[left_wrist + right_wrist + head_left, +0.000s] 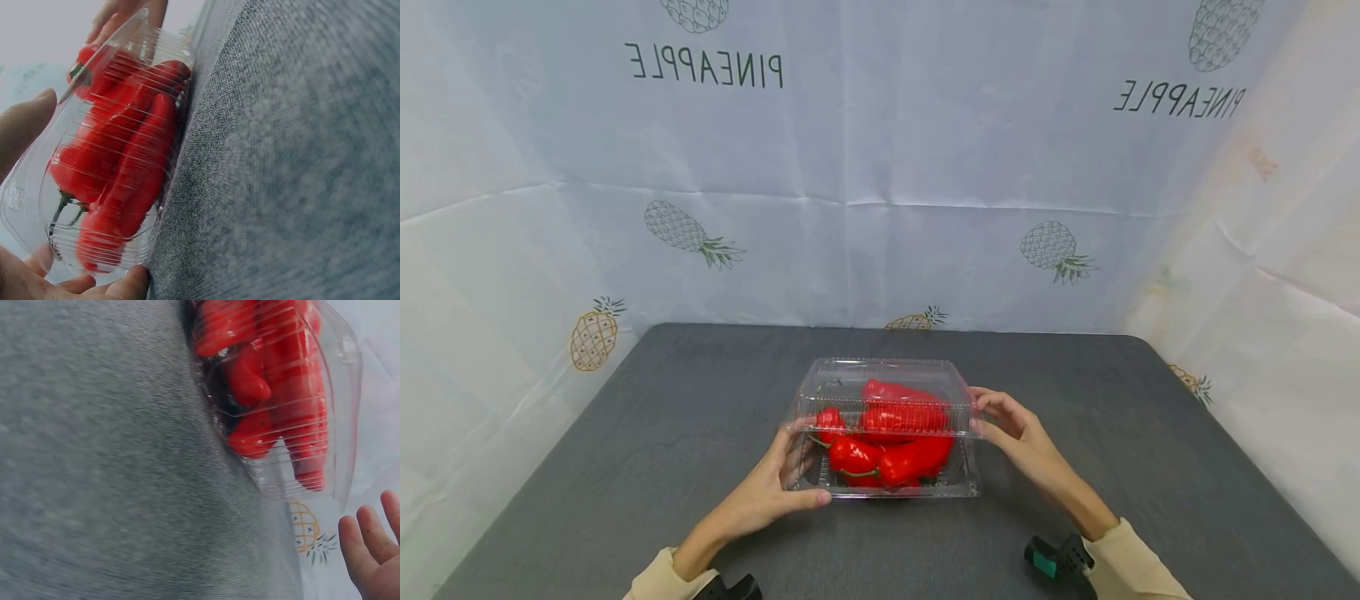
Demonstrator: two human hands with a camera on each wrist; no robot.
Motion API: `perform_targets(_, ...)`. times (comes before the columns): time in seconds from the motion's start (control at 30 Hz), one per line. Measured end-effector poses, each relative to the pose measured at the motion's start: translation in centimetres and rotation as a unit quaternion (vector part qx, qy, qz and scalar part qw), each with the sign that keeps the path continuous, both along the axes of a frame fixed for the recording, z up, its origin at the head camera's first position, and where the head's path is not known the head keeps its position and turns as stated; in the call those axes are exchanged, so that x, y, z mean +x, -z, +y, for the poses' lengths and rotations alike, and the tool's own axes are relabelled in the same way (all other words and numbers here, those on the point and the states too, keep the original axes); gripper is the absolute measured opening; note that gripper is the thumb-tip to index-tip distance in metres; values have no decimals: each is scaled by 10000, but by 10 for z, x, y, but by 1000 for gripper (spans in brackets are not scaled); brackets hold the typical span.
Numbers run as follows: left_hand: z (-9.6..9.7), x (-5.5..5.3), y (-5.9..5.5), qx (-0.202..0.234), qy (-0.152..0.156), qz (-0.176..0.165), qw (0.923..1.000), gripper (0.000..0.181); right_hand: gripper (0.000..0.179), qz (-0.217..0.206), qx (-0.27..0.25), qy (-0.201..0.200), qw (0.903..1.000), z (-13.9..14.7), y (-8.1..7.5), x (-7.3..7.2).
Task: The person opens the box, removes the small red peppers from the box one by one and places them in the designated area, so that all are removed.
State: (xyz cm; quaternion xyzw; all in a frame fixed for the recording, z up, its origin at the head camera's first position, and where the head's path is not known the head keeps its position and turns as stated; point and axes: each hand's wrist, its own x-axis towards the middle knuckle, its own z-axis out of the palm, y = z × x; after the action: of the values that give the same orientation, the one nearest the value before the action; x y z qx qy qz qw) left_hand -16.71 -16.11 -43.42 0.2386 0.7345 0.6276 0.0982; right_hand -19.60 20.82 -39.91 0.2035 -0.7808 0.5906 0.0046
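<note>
A clear plastic clamshell box (887, 492) sits on the dark table with several red peppers (913, 462) inside. Its lid (887, 371) slants up over the back, its front edge apart from the tray's front rim. My left hand (771, 483) grips the box's left end, thumb along the front rim and fingers on the side. In the left wrist view, green stems (60, 209) show through the ridged wall. At the lid's right edge is my right hand (1018, 437), fingers spread; the right wrist view shows its fingers (369, 540) extended just beyond the box's end.
The dark grey table (700, 392) runs back to a hanging white cloth (880, 150) printed with pineapples, which also covers both sides. Black wrist straps (1060, 558) are on my wrists, by the beige sleeves (1131, 562).
</note>
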Motion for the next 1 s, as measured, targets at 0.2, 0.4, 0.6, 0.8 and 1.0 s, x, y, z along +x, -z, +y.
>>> perform_targets(0.2, 0, 0, 0, 24, 5, 9, 10000, 91, 25, 218, -273, -90, 9993, 0, -4, -7)
perform_targets(0.4, 0, 1, 0, 13, 15, -71, 10000, 91, 35, 164, 5, 225, 9996, -3, -12, -13)
perform_targets(0.6, 0, 1, -1, -61, -33, -161, 9998, 92, 41, -97, 232, 456, 9986, -7, -18, -22)
perform_targets(0.8, 1, 2, -3, -144, -53, -251, 9996, 92, 44, 6, 82, 519, 9986, -10, -21, -29)
perform_targets(1.0, 2, 3, -4, -159, -83, -214, 9996, 91, 46, 132, 77, 494, 9987, -13, -23, -37)
